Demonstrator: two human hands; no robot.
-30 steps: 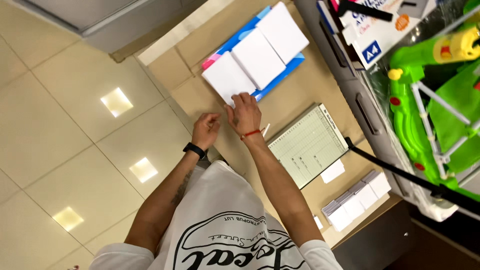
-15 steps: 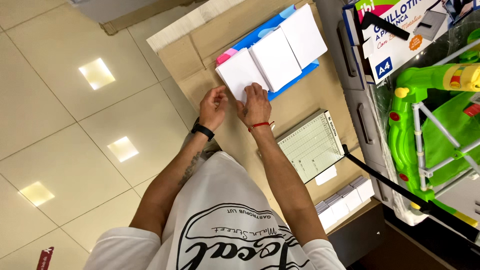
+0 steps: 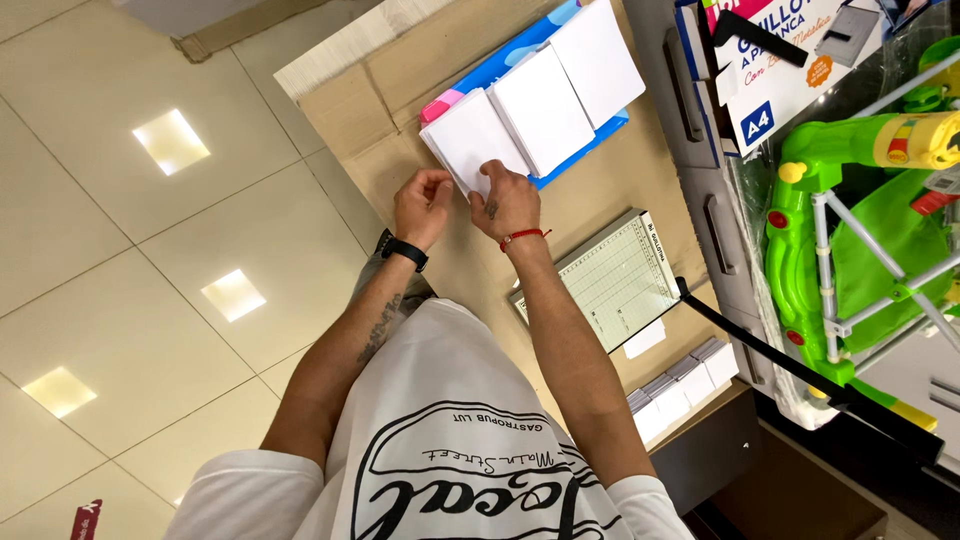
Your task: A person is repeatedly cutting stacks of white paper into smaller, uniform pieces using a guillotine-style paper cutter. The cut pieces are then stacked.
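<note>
Three stacks of white paper sheets sit in a slanted row on the brown cardboard-covered surface (image 3: 620, 190), at its far end. The nearest stack (image 3: 468, 138) is plain white, rectangular, with clean edges; a pink sheet (image 3: 442, 103) shows at its left corner. The middle stack (image 3: 541, 108) and the far stack (image 3: 598, 60) look the same, and all three rest on blue sheets (image 3: 580, 152) that stick out beneath them.

The right hand (image 3: 508, 203) lies knuckles-up on the near edge of the nearest stack, fingers curled onto the paper; whether it pinches a sheet cannot be told. It wears a red string at the wrist. The left hand (image 3: 421, 206) is loosely curled just left of that stack, fingertips at its corner, with a black watch on the wrist.

A paper guillotine cutter (image 3: 600, 282) with a gridded bed lies near right of the hands, its black lever arm (image 3: 800, 378) raised. Small white card stacks (image 3: 680, 385) sit nearer on the surface.
</note>
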